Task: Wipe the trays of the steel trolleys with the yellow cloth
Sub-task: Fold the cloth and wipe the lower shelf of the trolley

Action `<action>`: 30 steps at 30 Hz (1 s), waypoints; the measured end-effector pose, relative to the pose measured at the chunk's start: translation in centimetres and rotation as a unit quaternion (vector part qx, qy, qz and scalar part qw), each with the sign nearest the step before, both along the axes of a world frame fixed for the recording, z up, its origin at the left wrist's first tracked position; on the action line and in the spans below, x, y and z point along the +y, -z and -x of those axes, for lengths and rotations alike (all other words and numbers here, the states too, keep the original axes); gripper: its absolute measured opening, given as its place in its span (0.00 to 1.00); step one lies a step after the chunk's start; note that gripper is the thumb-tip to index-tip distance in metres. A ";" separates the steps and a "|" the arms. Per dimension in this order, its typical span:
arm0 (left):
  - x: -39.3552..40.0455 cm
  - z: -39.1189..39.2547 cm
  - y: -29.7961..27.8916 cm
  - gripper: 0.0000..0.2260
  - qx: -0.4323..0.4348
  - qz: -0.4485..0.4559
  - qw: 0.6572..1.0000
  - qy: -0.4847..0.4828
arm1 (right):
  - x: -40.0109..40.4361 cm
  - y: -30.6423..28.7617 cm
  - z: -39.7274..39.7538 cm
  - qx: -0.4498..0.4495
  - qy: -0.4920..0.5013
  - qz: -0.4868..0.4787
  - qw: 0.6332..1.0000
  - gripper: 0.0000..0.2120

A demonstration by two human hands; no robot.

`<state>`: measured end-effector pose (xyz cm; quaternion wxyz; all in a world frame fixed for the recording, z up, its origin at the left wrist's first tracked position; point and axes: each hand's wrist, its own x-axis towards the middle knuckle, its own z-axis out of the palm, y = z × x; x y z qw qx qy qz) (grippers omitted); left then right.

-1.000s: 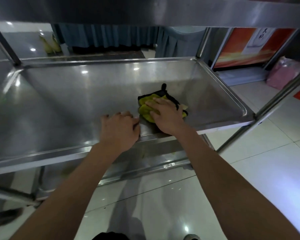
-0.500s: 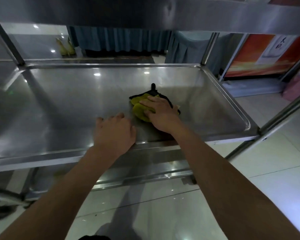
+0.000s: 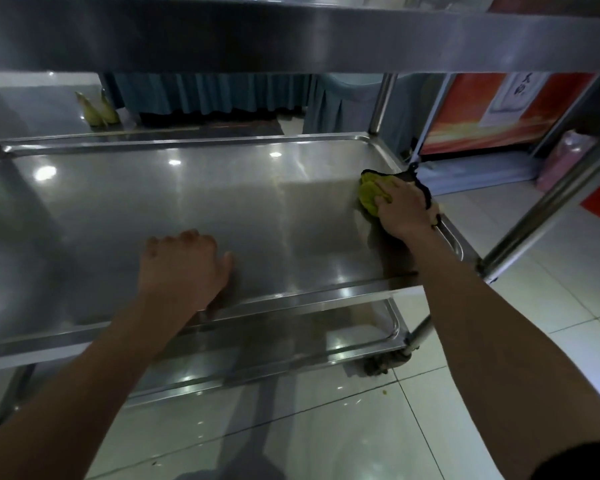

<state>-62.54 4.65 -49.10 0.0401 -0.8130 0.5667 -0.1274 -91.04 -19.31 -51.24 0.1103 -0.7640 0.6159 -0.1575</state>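
Head view, middle tray (image 3: 84, 209) of the steel trolley (image 3: 548, 199), read left to right.

Far left: tray floor bare steel with ceiling-light reflections. Two yellowish objects (image 3: 97, 110) stand beyond the back rim, too dim to identify.

Centre-left: left hand (image 3: 184, 265) rests palm down on the tray floor just inside the near rim. Fingers curl loosely and hold nothing; it appears to steady the trolley.

Right: right hand (image 3: 404, 209) presses the yellow cloth (image 3: 371, 195) flat against the tray floor, at the right-hand wall, toward the far right corner. Fingers lie spread over the bunched cloth and press it down; no pinch is visible. A dark edging of the cloth (image 3: 425, 190) shows at the far side of the hand, against the rim.

Below: a lower tray (image 3: 392, 327) is partly visible, with a castor (image 3: 388, 363) on the tiled floor (image 3: 499, 341). Overhead: the underside of the top tray (image 3: 291, 32).

Judgement: step in hand is wiping the right edge of the middle tray; the lower tray probably remains.

Notes on doing it well: keep the palm flat so the whole cloth bears on the steel. Run the cloth along the seam where floor meets wall, and work it into the rounded corners, where residue would tend to collect. Overlap the passes. Keep the left hand braced, since the castors may let the trolley roll.
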 end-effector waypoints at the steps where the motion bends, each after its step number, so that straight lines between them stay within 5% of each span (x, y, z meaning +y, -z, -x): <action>1: -0.2 0.3 0.0 0.21 -0.005 -0.005 1.000 -0.002 | -0.1 0.0 0.3 -0.004 0.008 -0.006 1.000 0.23; 5: -2.4 2.7 -0.6 0.13 0.039 0.007 0.997 0.072 | 0.6 0.1 0.0 -0.018 0.018 -0.009 1.000 0.22; 9: -5.3 5.5 -0.9 0.16 0.145 -0.041 0.981 0.123 | 1.7 0.2 0.3 -0.008 0.011 -0.012 1.000 0.23; 19: -4.4 4.5 0.6 0.17 0.132 -0.047 0.976 0.165 | 12.6 0.1 -3.9 -0.006 -0.115 -0.004 0.993 0.20; 25: -3.7 3.7 -0.1 0.18 0.145 -0.097 0.969 0.175 | 21.0 -0.1 -4.0 0.000 -0.105 0.016 0.994 0.19; 30: -0.9 6.1 -1.2 0.14 0.250 -0.038 0.949 0.189 | 22.1 -0.1 -4.5 -0.018 -0.076 0.020 0.997 0.18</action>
